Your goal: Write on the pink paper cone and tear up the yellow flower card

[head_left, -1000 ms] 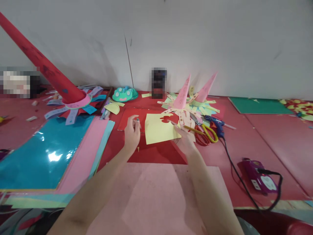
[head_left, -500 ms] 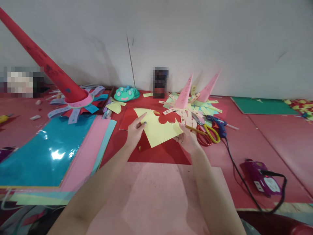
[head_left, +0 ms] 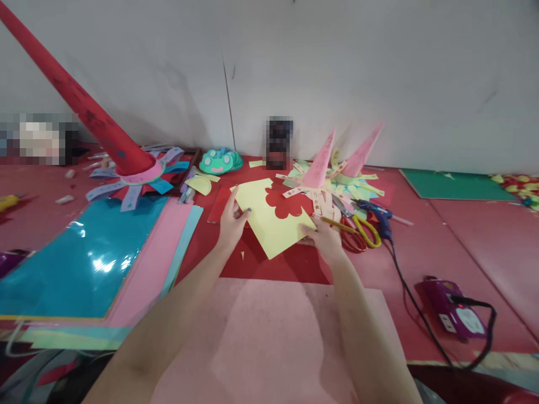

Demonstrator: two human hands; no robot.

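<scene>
A sheet of yellow paper (head_left: pixel 269 230) with a scalloped, cloud-like cut in its far right edge is held between my two hands. My left hand (head_left: pixel 233 223) pinches its left edge, thumb on top. My right hand (head_left: pixel 326 238) grips its right corner, some fingers hidden underneath. Red paper (head_left: pixel 273 266) lies beneath it and shows through the cut. Just right of my right hand rest scissors with yellow handles (head_left: pixel 367 231) and a pair with red handles (head_left: pixel 354 242). A blue glue gun (head_left: pixel 377 213) lies beyond them.
Pink paper cones (head_left: pixel 322 163) with paper strips stand at the back. Left are a tall red cone hat (head_left: pixel 96 129), a green frog cutout (head_left: pixel 219 161) and a glossy blue sheet (head_left: pixel 92 264) on coloured paper. A purple power block (head_left: pixel 455 308) with a cord sits right; a green board (head_left: pixel 458 185) lies behind.
The yellow sheet has flattened out and turned a little, so more of its cut edge shows. Both hands still hold it. The whole view has shifted slightly.
</scene>
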